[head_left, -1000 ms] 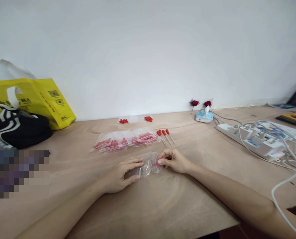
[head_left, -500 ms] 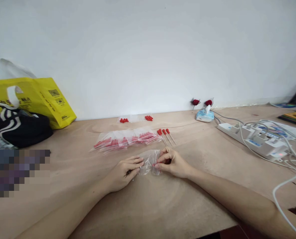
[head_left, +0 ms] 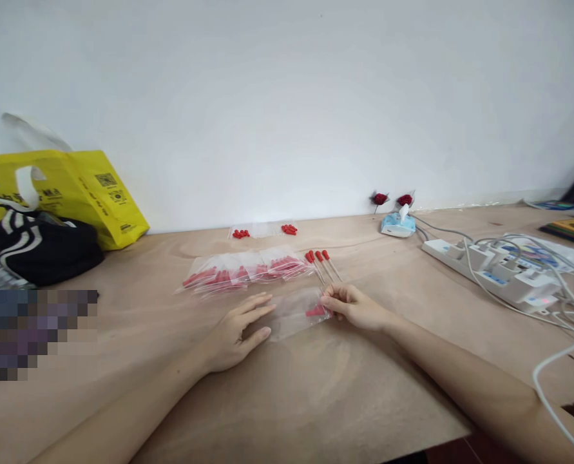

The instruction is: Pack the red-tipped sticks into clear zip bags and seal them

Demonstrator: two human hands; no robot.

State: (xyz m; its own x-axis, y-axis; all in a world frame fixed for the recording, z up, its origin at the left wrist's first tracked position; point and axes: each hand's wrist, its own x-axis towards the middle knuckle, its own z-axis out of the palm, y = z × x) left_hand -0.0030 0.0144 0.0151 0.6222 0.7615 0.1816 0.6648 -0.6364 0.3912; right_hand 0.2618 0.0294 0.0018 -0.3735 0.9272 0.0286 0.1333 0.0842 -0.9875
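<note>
A clear plastic bag [head_left: 289,317] lies flat on the table between my hands, with a red piece [head_left: 315,311] inside near its right end. My right hand [head_left: 357,305] is closed, pinching the bag's right edge between thumb and fingers. My left hand [head_left: 241,330] rests at the bag's left end with fingers spread, thumb apart. Just beyond are overlapping clear bags [head_left: 248,267] of red pieces. Several thin pale sticks with red tips [head_left: 319,256] lie beside them, above my right hand.
Farther back, small red pieces [head_left: 241,234] lie on clear plastic. A tissue pack [head_left: 397,224] stands near the wall by dark red flowers [head_left: 380,199]. At right sits a power strip [head_left: 489,270] with tangled cables. A yellow bag [head_left: 117,206] and black cloth item [head_left: 45,248] occupy the left.
The crumpled bag is now spread flat, the red piece showing at its right end. My right hand has moved slightly right with the bag's edge. My left fingers have spread.
</note>
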